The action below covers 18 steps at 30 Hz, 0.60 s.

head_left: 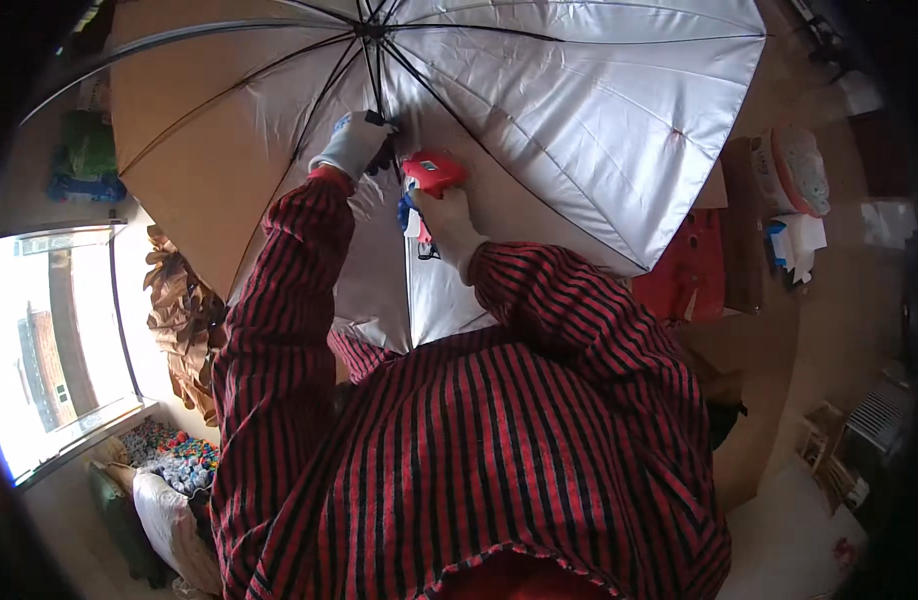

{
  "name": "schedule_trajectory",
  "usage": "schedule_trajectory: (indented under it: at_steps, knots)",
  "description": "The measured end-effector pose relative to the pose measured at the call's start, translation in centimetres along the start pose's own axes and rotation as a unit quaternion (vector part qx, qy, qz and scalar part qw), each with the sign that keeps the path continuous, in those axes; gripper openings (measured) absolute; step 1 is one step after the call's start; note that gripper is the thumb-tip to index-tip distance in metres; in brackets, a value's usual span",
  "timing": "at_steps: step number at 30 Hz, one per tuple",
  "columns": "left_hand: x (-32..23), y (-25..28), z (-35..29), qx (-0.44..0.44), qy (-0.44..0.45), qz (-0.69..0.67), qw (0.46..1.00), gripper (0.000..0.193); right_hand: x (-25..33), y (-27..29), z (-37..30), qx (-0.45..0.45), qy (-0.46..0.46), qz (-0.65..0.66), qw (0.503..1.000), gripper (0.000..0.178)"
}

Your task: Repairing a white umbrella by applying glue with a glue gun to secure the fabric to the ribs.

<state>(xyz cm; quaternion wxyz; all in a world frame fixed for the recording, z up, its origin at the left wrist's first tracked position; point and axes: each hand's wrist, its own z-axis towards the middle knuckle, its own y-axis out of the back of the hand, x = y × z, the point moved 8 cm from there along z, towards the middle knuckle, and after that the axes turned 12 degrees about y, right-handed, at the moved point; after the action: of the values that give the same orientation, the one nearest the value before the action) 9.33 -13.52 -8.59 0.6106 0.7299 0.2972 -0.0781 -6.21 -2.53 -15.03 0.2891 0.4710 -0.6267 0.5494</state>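
Observation:
An open umbrella (579,110) with a silvery lining spreads before me, its underside and dark ribs facing me. My left hand (357,142), in a white work glove with dark fingertips, is closed around the umbrella's thin dark shaft below the rib hub (369,30). Just to its right, my right hand (447,220), also in a white glove, grips a rounded red hand-held tool (434,173) with a pale label. A blue part (409,210) shows beside the right fingers. The tool's exact kind is unclear, and its far side is hidden.
A bright window (59,340) is at left, beside crumpled brown paper (179,315). Below lie colourful small items (174,455) and a white bag (169,520). At right stand a red box (684,265), a white-and-red tub (794,170) and a wooden frame (824,455).

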Motion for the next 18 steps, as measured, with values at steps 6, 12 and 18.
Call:
schedule_trajectory:
  at_steps: [6, 12, 18]
  knots:
    - [2.8, -1.2, 2.6, 0.057, 0.007, 0.075, 0.995, 0.022, -0.8, -1.2, 0.4, 0.036, 0.015, -0.026, 0.999, 0.015]
    - [0.3, -1.4, 1.5, 0.146, 0.118, -0.013, 0.982, 0.018, -0.6, 0.1, 0.7, 0.023, 0.027, -0.071, 0.997, 0.013]
    - [0.3, -1.1, 1.6, 0.164, 0.093, 0.056, 0.98, 0.027, 1.5, -0.5, 0.0, 0.056, 0.022, -0.054, 0.997, 0.01]
